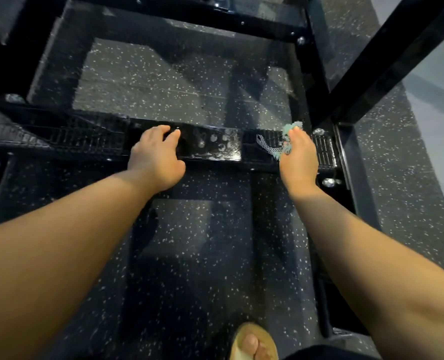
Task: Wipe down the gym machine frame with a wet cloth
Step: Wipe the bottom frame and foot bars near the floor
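Fingers of your right hand clench the cloth on the crossbar; left hand rests there, relaxed. Cloth looks soft, limp: keep it bunched in palm, bar looks slick

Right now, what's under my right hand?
A teal cloth, its frayed edges showing past the right hand, held on the black crossbar. The hand covers most of the cloth and the bar beneath.
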